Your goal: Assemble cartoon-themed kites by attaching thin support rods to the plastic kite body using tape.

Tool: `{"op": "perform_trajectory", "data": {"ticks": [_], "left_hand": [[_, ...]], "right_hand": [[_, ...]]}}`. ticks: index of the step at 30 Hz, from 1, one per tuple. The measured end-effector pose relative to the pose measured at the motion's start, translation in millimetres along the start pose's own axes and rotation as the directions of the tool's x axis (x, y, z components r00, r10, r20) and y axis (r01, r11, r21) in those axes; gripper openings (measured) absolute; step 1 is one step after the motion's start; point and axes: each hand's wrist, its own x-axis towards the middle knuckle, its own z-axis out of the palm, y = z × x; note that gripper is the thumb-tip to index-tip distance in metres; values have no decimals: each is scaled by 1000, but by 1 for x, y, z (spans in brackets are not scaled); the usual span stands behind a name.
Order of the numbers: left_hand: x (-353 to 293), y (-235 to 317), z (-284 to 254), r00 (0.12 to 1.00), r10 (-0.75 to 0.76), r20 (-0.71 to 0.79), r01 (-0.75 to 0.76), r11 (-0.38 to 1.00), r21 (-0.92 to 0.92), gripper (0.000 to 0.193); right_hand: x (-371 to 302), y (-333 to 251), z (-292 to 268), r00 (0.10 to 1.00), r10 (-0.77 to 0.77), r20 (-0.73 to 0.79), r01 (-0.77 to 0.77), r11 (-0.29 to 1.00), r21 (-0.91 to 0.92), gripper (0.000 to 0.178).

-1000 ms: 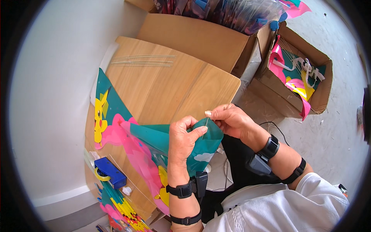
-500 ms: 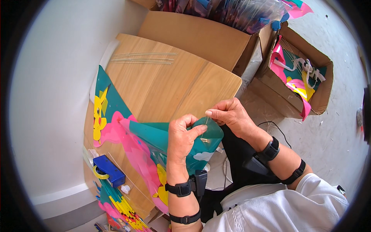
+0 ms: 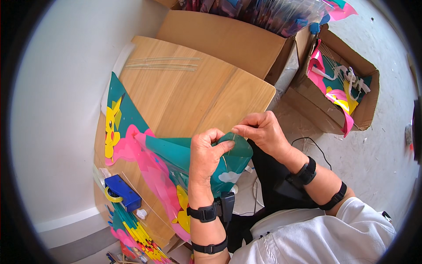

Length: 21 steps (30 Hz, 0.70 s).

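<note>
A green and pink plastic kite (image 3: 173,152) with a yellow cartoon figure and small white clouds lies partly over the table's near edge and is partly lifted. My left hand (image 3: 206,154) pinches its green sheet between thumb and fingers. Just to the right, my right hand (image 3: 265,133) is closed in a pinch at the upper edge of the same sheet. A thin pale strip or rod shows between the two hands; its exact kind is too small to tell. At the left, a flat wing of the sheet with the yellow figure (image 3: 110,136) rests on the wood.
Thin rods (image 3: 162,67) lie on the wooden table (image 3: 211,99). A blue tape dispenser (image 3: 126,193) stands at the left, above a bundle of colourful pieces (image 3: 143,235). Behind is a large cardboard box (image 3: 220,37); a smaller box (image 3: 318,105) with kite parts sits at right.
My right hand has shifted very slightly left, and the green sheet's edge between the hands has moved a little. Both hands keep their pinch.
</note>
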Motion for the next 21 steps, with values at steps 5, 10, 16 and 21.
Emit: {"op": "perform_trajectory", "data": {"ticks": [5,10,16,21], "left_hand": [[1,0,1,1000,-1,-2,1,1000,-3,11],[1,-1,0,1000,6,-12,-5,1000,20,11],[4,-5,3,999,43,-32,-41,998,48,11],[7,-12,3,998,61,-21,-61,998,2,11]], "right_hand": [[4,-4,-3,998,37,52,-38,999,28,20],[-1,-9,3,991,-131,20,133,977,-169,19],[-3,-3,10,975,-224,7,219,944,-247,20],[-9,-1,9,999,-15,31,17,997,-69,21]]}}
